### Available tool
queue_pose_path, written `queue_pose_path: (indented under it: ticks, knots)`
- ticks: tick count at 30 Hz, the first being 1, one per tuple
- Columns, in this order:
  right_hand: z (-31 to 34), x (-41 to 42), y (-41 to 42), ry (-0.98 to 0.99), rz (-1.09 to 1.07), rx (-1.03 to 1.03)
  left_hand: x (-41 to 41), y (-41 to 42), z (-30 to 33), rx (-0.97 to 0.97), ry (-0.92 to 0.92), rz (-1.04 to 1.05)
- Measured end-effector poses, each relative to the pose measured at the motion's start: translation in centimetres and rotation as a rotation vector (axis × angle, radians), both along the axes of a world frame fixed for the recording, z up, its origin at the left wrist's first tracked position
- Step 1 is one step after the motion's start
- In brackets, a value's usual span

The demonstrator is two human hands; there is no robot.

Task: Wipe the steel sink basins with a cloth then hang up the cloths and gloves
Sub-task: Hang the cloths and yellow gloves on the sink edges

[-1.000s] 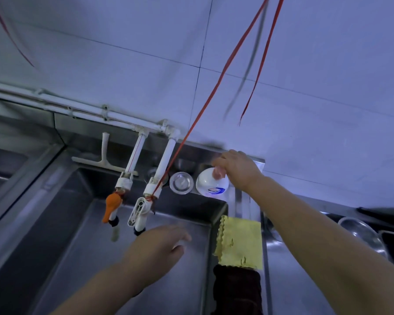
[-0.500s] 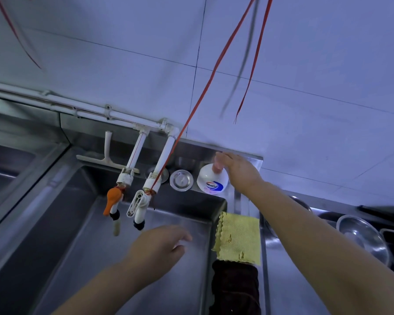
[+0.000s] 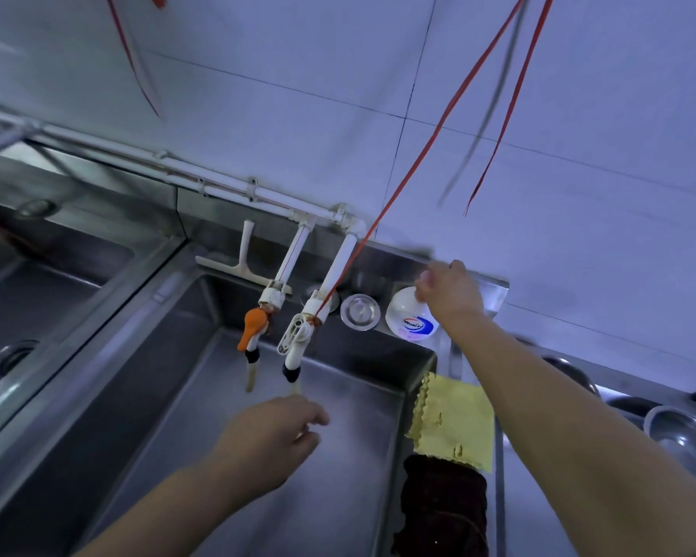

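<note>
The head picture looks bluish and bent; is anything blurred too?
Head view: a cold blue cast over the wall tiles; the wide lens bows the white pipe; the hanging red strings smear with motion; soft glare on the sink floor.

Two white plastic taps (image 3: 294, 315) hang over the steel sink basin (image 3: 338, 456). A round steel strainer (image 3: 360, 311) sits on the back ledge, left of a white pump bottle (image 3: 408, 321). A yellow cloth (image 3: 455, 424) drapes over the basin's right rim, behind a dark cloth (image 3: 443, 504).

The person's right arm stretches far forward, bare to the wrist, its right hand (image 3: 451, 293) curled downward with fingers bent at the top of a white bottle (image 3: 412, 320), while the left hand (image 3: 266, 440) hovers lower and nearer, palm down, fingers loosely extended, holding nothing.
</note>
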State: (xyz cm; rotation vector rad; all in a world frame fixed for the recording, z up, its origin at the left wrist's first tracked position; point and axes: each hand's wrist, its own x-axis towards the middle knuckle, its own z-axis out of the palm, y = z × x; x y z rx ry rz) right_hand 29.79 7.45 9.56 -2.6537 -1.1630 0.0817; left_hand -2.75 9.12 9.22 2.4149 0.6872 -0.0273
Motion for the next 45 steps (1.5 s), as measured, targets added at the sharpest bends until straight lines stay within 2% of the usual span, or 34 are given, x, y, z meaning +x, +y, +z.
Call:
queue_pose_path:
  ticks: [3,5,7,14,18,23,28,31,35,39,45]
  knots:
    - [0.4,-1.2,-0.8,-0.156,-0.091,-0.011,-1.3,0.1,0.2,-0.017,0.026,0.018]
    - [0.3,-3.0,-1.8,-0.259,-0.041,0.063,-2.2,0.3,0.4,-0.014,0.038,0.035]
    - [-0.3,-5.4,-3.2,-0.216,0.044,0.102,-3.3,0.5,0.6,-0.002,0.052,0.06]
    - [-2.1,-19.5,-5.8,-0.14,0.321,-0.262,-10.9,2.2,0.9,0.138,0.142,0.086]
    - [-1.7,-29.0,-4.9,-0.143,0.483,-0.403,-18.2,3.6,1.2,0.192,0.158,0.135]
    - [0.5,-40.9,-0.7,-0.142,0.631,-0.447,-30.2,5.3,1.5,0.296,0.25,0.211]
    - [2.8,-54.9,4.6,-0.066,0.7,-0.322,-46.1,7.4,2.6,0.394,0.324,0.338]
    - [3.8,-64.1,8.5,-0.13,0.808,-0.32,-55.8,8.5,4.1,0.505,0.298,0.459]
    - [4.6,-75.8,12.7,-0.206,0.937,-0.255,-66.9,10.0,4.2,0.473,0.371,0.587]
    - [5.5,-84.9,17.1,-0.134,1.091,-0.18,-74.7,11.8,4.5,0.463,0.387,0.743]
    - [5.0,-95.0,26.0,-0.166,1.266,-0.103,-83.7,16.6,4.1,0.433,0.42,0.92]
